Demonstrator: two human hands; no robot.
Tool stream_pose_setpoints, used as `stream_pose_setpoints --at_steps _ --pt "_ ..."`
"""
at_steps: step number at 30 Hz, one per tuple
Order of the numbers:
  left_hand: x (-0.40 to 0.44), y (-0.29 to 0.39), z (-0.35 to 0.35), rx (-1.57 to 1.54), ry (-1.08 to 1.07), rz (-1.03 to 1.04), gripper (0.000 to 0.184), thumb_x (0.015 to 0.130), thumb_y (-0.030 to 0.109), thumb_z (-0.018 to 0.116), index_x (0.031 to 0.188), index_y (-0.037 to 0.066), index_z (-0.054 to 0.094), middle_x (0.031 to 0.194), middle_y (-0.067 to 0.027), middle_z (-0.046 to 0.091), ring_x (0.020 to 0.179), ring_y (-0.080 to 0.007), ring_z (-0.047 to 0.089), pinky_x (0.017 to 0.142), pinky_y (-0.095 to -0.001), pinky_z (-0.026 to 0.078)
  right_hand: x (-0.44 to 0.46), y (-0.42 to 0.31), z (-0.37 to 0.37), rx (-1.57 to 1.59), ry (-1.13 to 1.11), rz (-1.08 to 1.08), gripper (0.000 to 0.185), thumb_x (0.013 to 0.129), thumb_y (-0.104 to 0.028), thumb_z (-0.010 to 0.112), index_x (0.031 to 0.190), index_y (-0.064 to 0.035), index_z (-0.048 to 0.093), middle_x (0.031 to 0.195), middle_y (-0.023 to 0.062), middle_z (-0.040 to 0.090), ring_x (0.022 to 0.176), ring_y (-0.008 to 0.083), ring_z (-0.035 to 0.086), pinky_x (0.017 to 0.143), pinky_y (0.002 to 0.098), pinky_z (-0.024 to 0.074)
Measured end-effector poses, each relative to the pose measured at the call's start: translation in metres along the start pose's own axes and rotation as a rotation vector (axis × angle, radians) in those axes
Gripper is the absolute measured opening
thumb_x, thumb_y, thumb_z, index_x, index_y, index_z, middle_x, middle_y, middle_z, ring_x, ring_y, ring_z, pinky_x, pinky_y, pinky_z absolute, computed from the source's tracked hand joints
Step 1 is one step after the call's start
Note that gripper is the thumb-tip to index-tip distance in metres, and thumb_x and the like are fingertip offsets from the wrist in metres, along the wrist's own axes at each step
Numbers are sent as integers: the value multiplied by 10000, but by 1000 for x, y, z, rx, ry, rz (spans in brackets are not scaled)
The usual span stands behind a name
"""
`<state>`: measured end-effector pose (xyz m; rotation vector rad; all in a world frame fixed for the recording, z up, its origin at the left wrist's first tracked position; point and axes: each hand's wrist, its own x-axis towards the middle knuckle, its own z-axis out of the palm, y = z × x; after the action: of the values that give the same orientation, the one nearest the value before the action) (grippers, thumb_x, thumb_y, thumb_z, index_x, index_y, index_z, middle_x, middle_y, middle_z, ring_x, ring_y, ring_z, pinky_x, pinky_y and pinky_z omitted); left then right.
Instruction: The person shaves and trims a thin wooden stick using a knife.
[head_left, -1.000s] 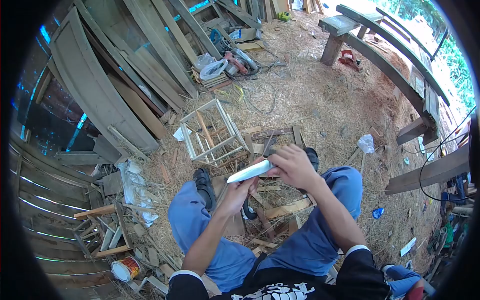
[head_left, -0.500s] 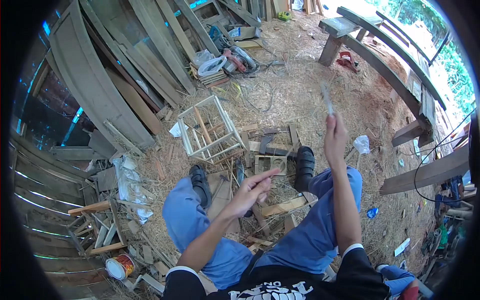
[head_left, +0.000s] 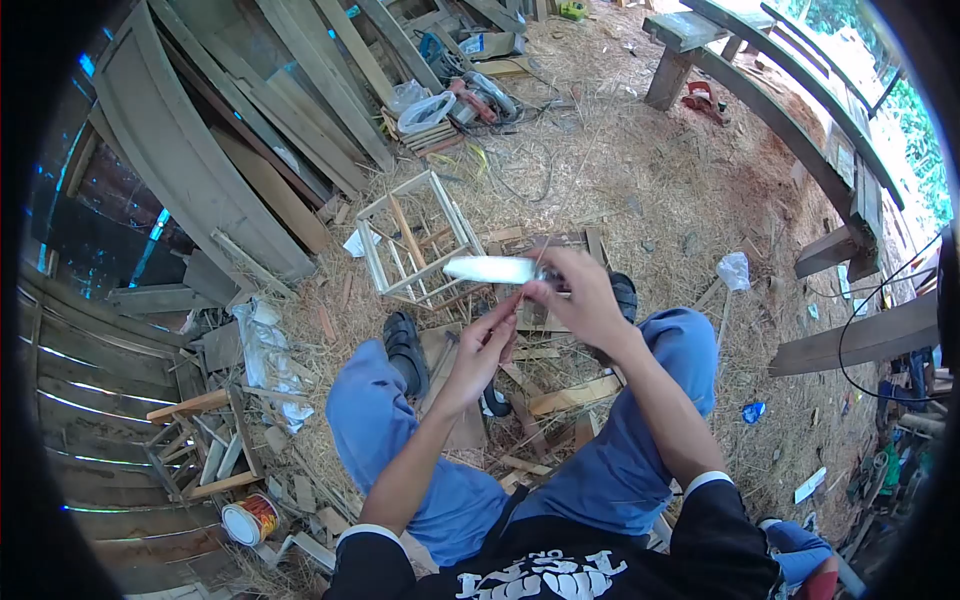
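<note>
Littered ground backs a white object pointing to nine o'clock, right hand clasping, left hand bunched, seemingly for control.

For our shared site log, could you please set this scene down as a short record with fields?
Right hand: grips a pale elongated object by one end
Left hand: raised just below, fingertips near the right hand; any grip unclear
Person's pose: seated, knees apart, sandals on the ground
Ahead: open wooden frame
Left side: tall boards leaning; can with a colorful label
Right side: rough timber bench
Ground: strewn with shavings and wood scraps
</note>
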<state>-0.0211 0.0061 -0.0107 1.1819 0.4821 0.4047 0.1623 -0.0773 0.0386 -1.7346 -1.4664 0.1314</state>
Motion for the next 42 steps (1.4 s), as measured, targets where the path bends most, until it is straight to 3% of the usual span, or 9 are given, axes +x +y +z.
stream_pose_setpoints --at_steps 3,4,10,17,24,27,30,39,42 --pt "-1 3 0 56 -28 -45 445 1059 209 504 1482 80 461 765 69 430 650 -26 379 566 -202 322 9 5 -7 224 151 231 319 932 -285 683 1122 -33 636 746 98 602 668 203 561 643 345 443" --pt "0 4 0 91 -23 -53 441 1061 214 501 1478 76 465 763 69 428 650 -26 379 566 -200 323 10 10 -8 324 170 255 270 964 -260 649 1064 -10 632 702 70 538 637 129 484 576 303 396" --pt "-1 2 5 212 -7 -53 439 1067 255 491 1463 66 480 769 51 460 649 -25 400 561 -195 331 0 16 11 447 62 255 265 985 -262 627 970 2 616 654 36 455 616 86 408 537 294 334" --pt "6 -1 8 15 27 -66 375 1053 247 526 1364 39 563 791 29 535 636 -31 436 540 -202 350 -12 3 7 428 -43 261 274 977 -273 640 974 0 626 609 29 452 565 90 403 512 291 334" --pt "13 -5 9 -129 123 -63 325 1023 206 587 1304 45 609 790 21 550 598 -28 428 510 -207 331 -14 6 6 280 -166 210 309 969 -298 643 1072 -6 623 759 143 599 638 240 570 600 357 444" --pt "15 -8 6 -125 162 -7 303 1021 206 592 1272 40 624 791 19 559 581 -25 420 500 -206 317 -19 2 11 318 -157 177 339 995 -323 610 1084 4 615 814 137 616 725 208 609 671 342 481" --pt "12 -5 5 -157 183 7 256 1016 190 597 1215 34 638 784 19 567 573 -25 420 498 -202 314 -20 2 7 102 -211 119 329 959 -317 650 1066 -8 622 880 165 644 818 311 650 729 392 508" --pt "0 -4 8 -228 129 -14 116 999 90 594 1059 16 659 805 0 577 564 -21 385 484 -214 281 -21 18 -4 -64 -151 -174 312 859 -345 699 1004 -73 649 850 104 634 831 315 598 757 399 430" --pt "4 1 8 -262 92 -42 178 1006 91 583 1153 13 647 796 3 562 558 -25 372 486 -212 277 -19 19 -13 -116 -214 -141 261 835 -221 718 1025 -55 652 911 117 664 878 312 606 802 413 428"
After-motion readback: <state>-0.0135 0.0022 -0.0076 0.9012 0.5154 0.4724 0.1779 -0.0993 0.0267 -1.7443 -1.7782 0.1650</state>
